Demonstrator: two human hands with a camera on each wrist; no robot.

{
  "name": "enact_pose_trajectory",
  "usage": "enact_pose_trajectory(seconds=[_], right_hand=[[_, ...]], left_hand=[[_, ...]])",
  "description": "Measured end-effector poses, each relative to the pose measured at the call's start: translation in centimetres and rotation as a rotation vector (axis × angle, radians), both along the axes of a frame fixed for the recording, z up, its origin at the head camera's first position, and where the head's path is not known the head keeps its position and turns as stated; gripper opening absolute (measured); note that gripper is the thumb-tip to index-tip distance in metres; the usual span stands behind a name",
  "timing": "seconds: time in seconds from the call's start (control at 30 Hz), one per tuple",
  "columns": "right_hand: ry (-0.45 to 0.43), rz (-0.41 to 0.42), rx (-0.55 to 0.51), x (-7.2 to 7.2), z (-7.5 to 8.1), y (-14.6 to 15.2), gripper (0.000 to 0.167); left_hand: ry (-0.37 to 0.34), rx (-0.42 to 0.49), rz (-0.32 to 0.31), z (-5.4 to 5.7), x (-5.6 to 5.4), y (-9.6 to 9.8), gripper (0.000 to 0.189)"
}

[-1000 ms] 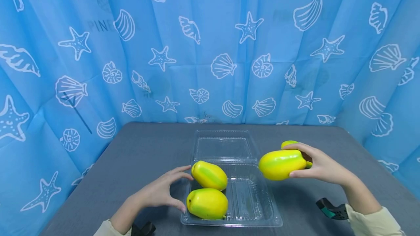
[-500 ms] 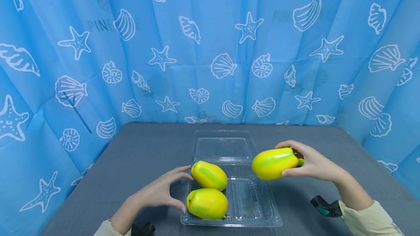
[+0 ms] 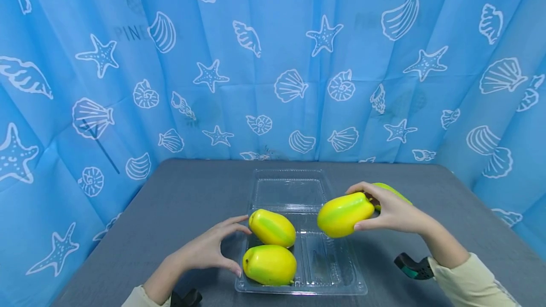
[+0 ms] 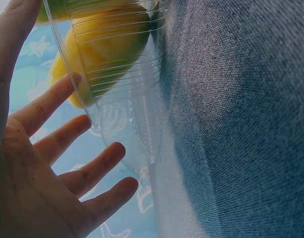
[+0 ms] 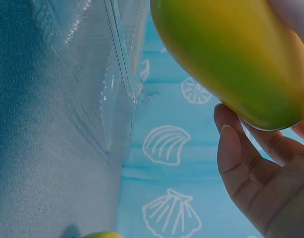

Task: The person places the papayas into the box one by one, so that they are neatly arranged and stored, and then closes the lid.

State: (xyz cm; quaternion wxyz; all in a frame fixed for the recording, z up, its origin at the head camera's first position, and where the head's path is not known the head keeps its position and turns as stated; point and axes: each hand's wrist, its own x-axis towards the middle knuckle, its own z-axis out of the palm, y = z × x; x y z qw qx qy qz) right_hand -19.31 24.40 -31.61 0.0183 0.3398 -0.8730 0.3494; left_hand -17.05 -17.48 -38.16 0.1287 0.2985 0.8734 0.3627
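Note:
My right hand (image 3: pixel 392 212) grips a yellow papaya (image 3: pixel 344 214) with green streaks by its stem end, thumb on the near side. It hangs tilted above the right part of a clear plastic clamshell box (image 3: pixel 337 291). Two similar papayas lie in the box's left half, a far papaya (image 3: pixel 272 228) and a near papaya (image 3: pixel 269 265). At the box's left side my left hand (image 3: pixel 209 248) has its thumb and fingers spread. In the left wrist view, the left fingertips (image 4: pixel 82 122) are right at the box rim. The right wrist view shows the held papaya (image 5: pixel 231 59) up close.
The box's clear lid (image 3: pixel 294 191) lies folded back on the far side. Partly hidden behind the right hand, another papaya (image 3: pixel 394 192) rests on the grey table (image 3: pixel 204 188). A blue shell-print curtain (image 3: pixel 273 60) hangs around the table.
My right hand has moved left with the papaya, over the box's right part, and the papaya's left end has tipped lower. The left hand and the two papayas in the box have stayed put.

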Motion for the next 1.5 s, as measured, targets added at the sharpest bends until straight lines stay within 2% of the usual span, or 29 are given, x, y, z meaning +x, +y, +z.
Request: enact_pose_trajectory(seconds=[0.2,0.4,0.6,0.8,1.2,1.5], right_hand=[[-0.011,0.038,-0.004,-0.1,0.0,-0.6,0.055],[0.015,0.025,0.035,-0.1,0.0,-1.4,0.056],[0.002,0.042,0.046,-0.2,-0.2,-2.0,0.055],[0.002,0.042,0.061,-0.2,0.0,-2.7,0.055],[-0.061,0.034,0.098,-0.1,0.4,-4.1,0.066],[-0.119,0.059,0.092,-0.4,0.3,-4.7,0.067]], left_hand=[[-0.008,0.005,-0.006,0.0,0.0,-0.1,0.067],[-0.004,0.007,-0.017,0.0,0.0,-0.1,0.067],[0.014,0.015,-0.041,-0.1,0.2,-0.2,0.067],[0.019,0.013,-0.035,-0.1,0.2,-0.2,0.067],[0.012,0.017,-0.028,-0.3,0.1,-0.4,0.068],[0.012,0.013,-0.025,-0.3,0.2,-0.5,0.068]])
